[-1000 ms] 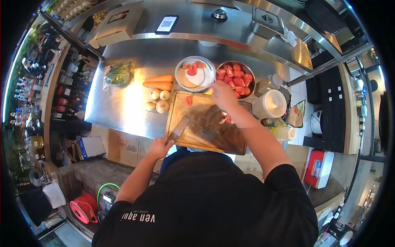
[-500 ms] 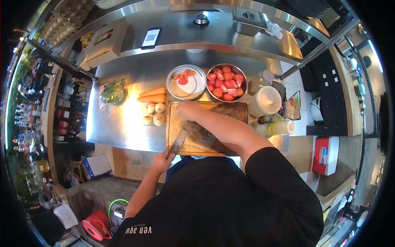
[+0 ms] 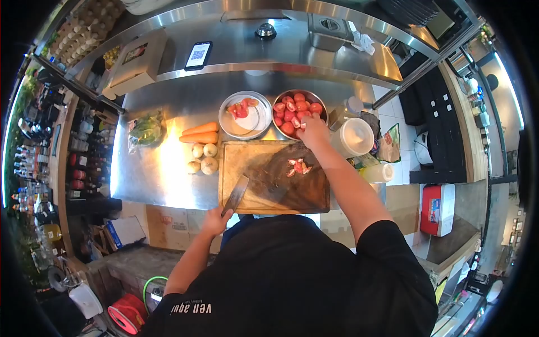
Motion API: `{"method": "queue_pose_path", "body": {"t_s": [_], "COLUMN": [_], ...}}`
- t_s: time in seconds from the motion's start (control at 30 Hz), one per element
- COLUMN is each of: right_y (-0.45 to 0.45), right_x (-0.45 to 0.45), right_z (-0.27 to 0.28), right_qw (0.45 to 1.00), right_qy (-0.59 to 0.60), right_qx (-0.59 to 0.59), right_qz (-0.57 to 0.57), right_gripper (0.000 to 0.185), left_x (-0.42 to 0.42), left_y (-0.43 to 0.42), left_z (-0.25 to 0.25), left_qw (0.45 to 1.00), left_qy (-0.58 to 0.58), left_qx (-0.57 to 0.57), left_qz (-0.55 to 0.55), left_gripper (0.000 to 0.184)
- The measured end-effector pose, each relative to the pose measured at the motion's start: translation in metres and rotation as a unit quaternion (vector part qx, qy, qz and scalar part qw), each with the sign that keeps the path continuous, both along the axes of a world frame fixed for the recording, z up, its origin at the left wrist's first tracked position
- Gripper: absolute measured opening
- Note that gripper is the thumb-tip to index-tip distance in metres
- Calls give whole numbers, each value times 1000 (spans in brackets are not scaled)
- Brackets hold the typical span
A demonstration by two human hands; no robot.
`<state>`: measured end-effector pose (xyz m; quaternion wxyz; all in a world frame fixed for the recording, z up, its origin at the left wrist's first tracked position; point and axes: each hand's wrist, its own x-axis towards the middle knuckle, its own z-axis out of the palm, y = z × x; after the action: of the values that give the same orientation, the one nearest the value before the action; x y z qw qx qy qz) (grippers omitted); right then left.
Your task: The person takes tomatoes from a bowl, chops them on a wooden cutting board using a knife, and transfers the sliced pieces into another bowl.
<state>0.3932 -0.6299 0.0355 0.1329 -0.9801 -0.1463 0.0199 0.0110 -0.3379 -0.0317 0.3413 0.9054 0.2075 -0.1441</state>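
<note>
My left hand [image 3: 213, 221] grips a knife [image 3: 236, 195] by its handle, low at the front left; the blade lies over the wooden cutting board [image 3: 236, 157]. My right hand [image 3: 315, 131] reaches over the near edge of a metal bowl [image 3: 274, 121] full of tomatoes [image 3: 291, 106], many cut. Its bent fingers are closed around a tomato piece, though the fingertips are partly hidden. Small tomato scraps [image 3: 298, 167] lie on the board's right half. Left of the bowl, a round metal dish [image 3: 225, 124] holds some red tomato pieces [image 3: 242, 107].
Carrots [image 3: 200, 137], onions [image 3: 209, 165] and bagged greens [image 3: 147, 131] lie on the steel table's left. A white tub [image 3: 356, 137] and a yellowish bottle [image 3: 378, 173] stand right of the board. A shelf [image 3: 236, 53] with a phone [image 3: 198, 55] crosses behind.
My right hand has swung from the board near the metal dish right to the tomato bowl. The scraps on the board are now uncovered. My left hand still holds the knife.
</note>
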Motion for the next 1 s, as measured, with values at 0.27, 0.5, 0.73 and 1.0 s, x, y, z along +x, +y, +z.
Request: {"method": "queue_pose_path", "body": {"t_s": [0.27, 0.5, 0.73, 1.0], "right_y": [-10, 44, 49, 42], "right_x": [-9, -131, -131, -82], "right_z": [-29, -77, -53, -95], "right_qw": [955, 864, 793, 783], "right_qy": [-51, 173, 112, 86], "right_qx": [210, 279, 202, 123], "right_qz": [203, 382, 563, 604], "right_gripper": [15, 11, 29, 34], "left_x": [22, -1, -20, -27], "left_y": [-5, -3, -11, -22], "left_z": [13, -19, -31, -60], "left_qw": [998, 998, 997, 990], "left_qy": [-17, -44, 9, 37], "left_qx": [-2, -34, -32, 40], "left_qz": [-64, -16, 72, 129], "left_gripper": [58, 47, 50, 42]}}
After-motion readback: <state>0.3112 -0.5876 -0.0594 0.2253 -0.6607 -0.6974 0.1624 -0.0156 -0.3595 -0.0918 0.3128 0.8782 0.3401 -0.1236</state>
